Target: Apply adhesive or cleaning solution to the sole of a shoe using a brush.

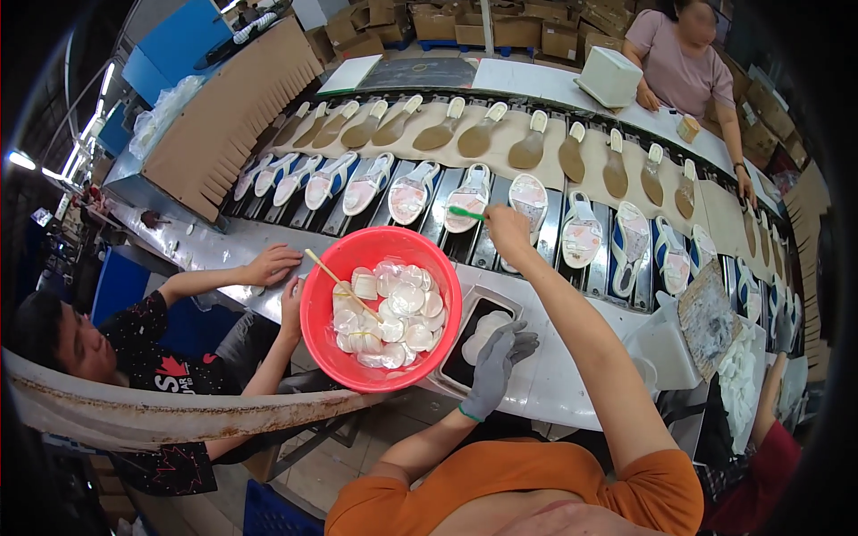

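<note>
My bare right hand [508,230] grips a slim green-handled brush [466,213]. Its tip lies over the pale underside of a white shoe upper [466,198] on the conveyor. My left hand [497,370], in a grey glove, is beside a shallow tray with a dark inside [458,349]. Thin white rounded pads [487,332] lie against its thumb side and look held, though the glove hides part of the grip. Left of the tray, a red plastic basin [315,332] contains many translucent round discs [407,297] and a thin yellowish stick [335,279].
Blue-and-white shoe uppers [332,180] line the conveyor, with brown soles [528,147] in a row behind. A co-worker [71,344] sits left, hands near the basin; another person [684,54] stands far right. A red sleeve [770,464] shows at right, near a white container [666,344].
</note>
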A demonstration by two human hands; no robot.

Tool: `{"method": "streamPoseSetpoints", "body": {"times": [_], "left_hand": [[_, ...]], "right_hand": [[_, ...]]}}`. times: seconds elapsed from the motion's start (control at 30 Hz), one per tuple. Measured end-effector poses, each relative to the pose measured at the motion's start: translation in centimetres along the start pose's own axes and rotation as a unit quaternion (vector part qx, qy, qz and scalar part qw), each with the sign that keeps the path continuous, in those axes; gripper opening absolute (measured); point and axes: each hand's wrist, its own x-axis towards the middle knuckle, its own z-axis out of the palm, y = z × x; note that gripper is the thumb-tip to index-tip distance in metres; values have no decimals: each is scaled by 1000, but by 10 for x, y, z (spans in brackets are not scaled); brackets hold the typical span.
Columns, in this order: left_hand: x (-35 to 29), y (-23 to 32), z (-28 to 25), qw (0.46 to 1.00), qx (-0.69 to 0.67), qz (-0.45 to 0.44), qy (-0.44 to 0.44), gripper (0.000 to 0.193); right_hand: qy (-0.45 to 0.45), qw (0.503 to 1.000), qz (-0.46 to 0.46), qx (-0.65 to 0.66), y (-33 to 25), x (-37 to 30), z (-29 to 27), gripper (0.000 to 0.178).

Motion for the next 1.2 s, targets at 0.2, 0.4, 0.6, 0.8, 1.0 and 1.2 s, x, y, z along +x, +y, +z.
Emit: {"method": "streamPoseSetpoints", "body": {"times": [0.2, 0.4, 0.6, 0.8, 1.0, 1.2], "left_hand": [[-1, -3, -1, 1000, 13, 1, -8, 39], [3, -7, 11, 1000, 12, -25, -6, 40], [66, 33, 15, 995, -30, 98, 22, 42], [216, 35, 32, 981, 118, 102, 119, 50], [305, -5, 44, 759, 551, 5, 347, 101], [291, -20, 27, 588, 754, -18, 292, 124]], "right_hand": [[-33, 997, -13, 68, -3, -14, -8, 13], [-221, 884, 122, 395, 39, -22, -23, 15], [-42, 821, 243, 516, 63, -81, -109, 18], [148, 959, 235, 61, 136, -146, -121, 15], [74, 969, 234, 17, 113, -152, -121, 12], [110, 971, 211, -31, 111, -140, -114, 12]]}}
